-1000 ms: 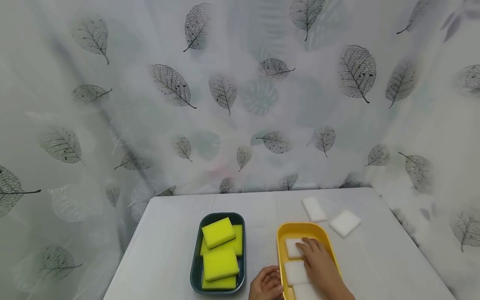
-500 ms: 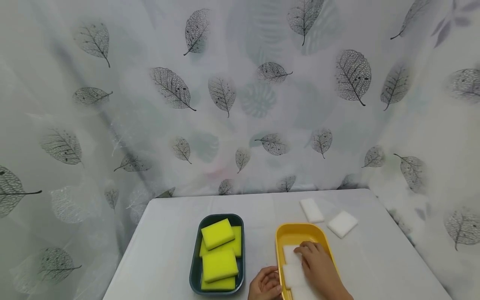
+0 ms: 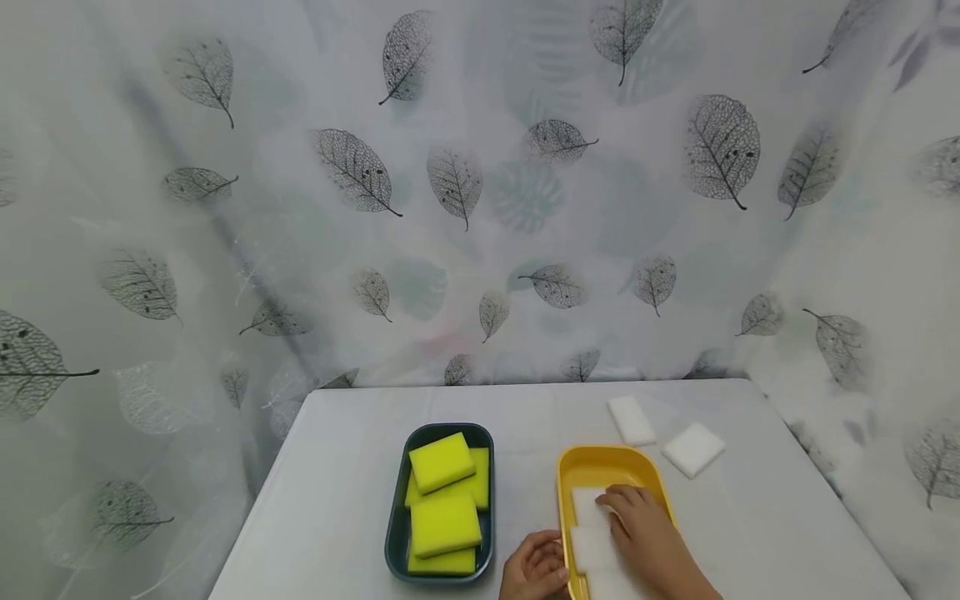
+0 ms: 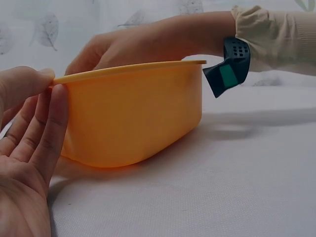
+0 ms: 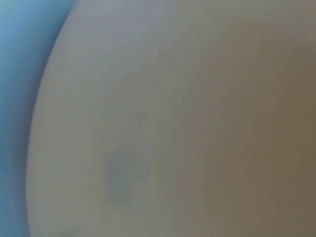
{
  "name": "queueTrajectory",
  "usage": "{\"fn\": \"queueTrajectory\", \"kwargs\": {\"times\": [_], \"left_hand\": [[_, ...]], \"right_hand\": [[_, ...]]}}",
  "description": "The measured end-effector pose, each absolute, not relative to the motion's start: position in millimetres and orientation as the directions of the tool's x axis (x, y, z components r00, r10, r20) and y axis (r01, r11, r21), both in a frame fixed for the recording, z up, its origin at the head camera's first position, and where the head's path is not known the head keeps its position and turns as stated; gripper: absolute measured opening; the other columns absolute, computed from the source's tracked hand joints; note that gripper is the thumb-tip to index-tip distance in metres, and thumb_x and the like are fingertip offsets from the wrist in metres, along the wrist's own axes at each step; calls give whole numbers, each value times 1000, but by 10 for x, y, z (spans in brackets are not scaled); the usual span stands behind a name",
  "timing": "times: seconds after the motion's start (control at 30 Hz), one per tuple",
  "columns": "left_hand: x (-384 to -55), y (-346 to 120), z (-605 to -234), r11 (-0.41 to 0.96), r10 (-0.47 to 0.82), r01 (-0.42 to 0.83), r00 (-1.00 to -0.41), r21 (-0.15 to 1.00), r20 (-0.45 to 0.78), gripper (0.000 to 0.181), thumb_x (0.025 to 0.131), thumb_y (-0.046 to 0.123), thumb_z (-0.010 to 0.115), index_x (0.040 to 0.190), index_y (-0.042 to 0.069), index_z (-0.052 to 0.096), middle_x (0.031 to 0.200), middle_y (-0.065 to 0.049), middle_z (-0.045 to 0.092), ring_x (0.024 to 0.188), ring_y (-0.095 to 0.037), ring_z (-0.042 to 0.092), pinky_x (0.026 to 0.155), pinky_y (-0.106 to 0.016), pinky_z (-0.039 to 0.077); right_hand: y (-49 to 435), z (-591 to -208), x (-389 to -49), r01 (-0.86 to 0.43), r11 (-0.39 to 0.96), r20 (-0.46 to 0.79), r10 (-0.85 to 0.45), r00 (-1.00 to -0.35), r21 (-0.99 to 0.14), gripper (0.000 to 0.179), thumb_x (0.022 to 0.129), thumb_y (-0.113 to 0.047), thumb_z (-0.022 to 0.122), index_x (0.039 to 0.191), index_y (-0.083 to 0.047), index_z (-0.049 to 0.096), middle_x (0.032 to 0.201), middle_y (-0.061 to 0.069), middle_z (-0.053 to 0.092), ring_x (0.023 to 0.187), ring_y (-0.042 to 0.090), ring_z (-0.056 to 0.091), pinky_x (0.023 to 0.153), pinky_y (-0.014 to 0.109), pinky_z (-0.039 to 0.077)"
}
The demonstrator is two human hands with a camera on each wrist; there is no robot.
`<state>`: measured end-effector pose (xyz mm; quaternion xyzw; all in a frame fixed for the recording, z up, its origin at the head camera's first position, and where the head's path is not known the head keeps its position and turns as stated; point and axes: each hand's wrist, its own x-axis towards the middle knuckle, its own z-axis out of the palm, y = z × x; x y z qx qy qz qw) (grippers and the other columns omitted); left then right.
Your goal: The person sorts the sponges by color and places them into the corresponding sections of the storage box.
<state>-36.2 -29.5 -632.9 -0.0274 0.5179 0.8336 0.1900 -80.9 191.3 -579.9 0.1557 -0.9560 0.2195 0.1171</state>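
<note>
A yellow plastic tub [image 3: 600, 455] stands on the table, with several white sponges [image 3: 592, 547] in a row inside it. My left hand [image 3: 534, 568] grips the tub's left rim; in the left wrist view its thumb [image 4: 29, 81] lies on top of the rim and its fingers are against the outer wall. Inside the tub, my right hand [image 3: 651, 537] holds the farthest white sponge [image 3: 588, 504] by its right side, with curled fingers. That hand covers part of the sponges. The right wrist view is a blur in which nothing can be made out.
Left of the yellow tub, a dark green tub [image 3: 392, 525] holds several yellow-green sponges [image 3: 446, 525]. Two more white sponges, one [image 3: 632, 420] behind the tub and one [image 3: 693, 450] to its right, lie on the white table [image 3: 352, 425]. A leaf-patterned curtain [image 3: 480, 250] surrounds the table.
The farthest sponge in the yellow tub has shifted slightly nearer, closing up to the one in front, and my right hand has moved slightly nearer with it. My left hand keeps its grip.
</note>
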Motion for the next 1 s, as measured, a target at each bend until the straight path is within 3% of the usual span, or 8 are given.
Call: {"fn": "queueTrajectory", "kwargs": {"times": [0.17,0.27,0.4,0.53,0.63,0.7,0.87,1.0], "left_hand": [[-396,-305,-6359,-401,279,-243,-951,883,-135,57,89,3,76,139,-10,53,109,-2,67,94,-9,69,81,-20,61],[-404,-305,-6352,-413,275,-261,-949,873,-154,56,87,3,78,138,-7,56,109,-2,68,94,-10,70,81,-20,60],[-413,-291,-6321,-419,279,-291,-943,860,-183,56,87,2,77,138,-5,56,110,-2,67,95,-11,69,82,-21,60],[-411,-283,-6295,-412,279,-333,-932,848,-231,56,87,2,77,138,-4,56,111,-2,67,95,-12,68,81,-22,61],[-398,-277,-6291,-404,283,-349,-927,845,-248,55,87,3,77,138,-3,57,111,-2,68,96,-12,68,81,-22,61],[-403,-278,-6289,-408,285,-347,-927,844,-243,55,87,3,77,138,-3,57,110,-2,68,96,-12,68,81,-22,61],[-404,-304,-6284,-445,286,-323,-935,835,-210,55,86,1,77,137,-4,57,110,-4,67,96,-12,68,80,-21,61],[-367,-314,-6299,-425,300,-339,-928,839,-222,54,87,3,77,136,-5,57,109,-3,68,95,-12,69,79,-22,61]], "right_hand": [[1976,-5696,-849,-395,801,373,-234,-898,-449,30,89,1,77,113,-16,75,121,5,71,114,27,66,96,49,57],[2038,-5663,-863,-418,771,433,-206,-878,-480,35,87,4,76,116,-15,75,123,4,70,114,26,64,101,25,53],[2150,-5631,-898,-464,706,511,-167,-843,-535,42,88,10,73,125,-9,71,128,11,69,119,25,57,106,-2,25],[2300,-5624,-941,-467,657,527,-124,-841,-591,42,92,8,69,133,-2,65,133,17,66,130,-1,47,107,-6,18],[2431,-5593,-947,-412,640,467,-93,-879,-648,42,98,1,67,139,-2,60,137,17,63,131,-22,34,104,-7,25],[2509,-5548,-955,-350,642,398,-75,-914,-682,43,102,-6,65,144,-5,56,141,16,61,129,-25,33,100,-8,29],[2667,-5488,-990,-181,662,211,-35,-977,-727,50,107,-28,61,152,-11,48,148,18,55,136,17,51,98,0,43],[2787,-5535,-985,-41,660,54,-1,-999,-750,64,105,-39,61,158,-10,39,156,23,46,139,41,46,107,38,53]]}}
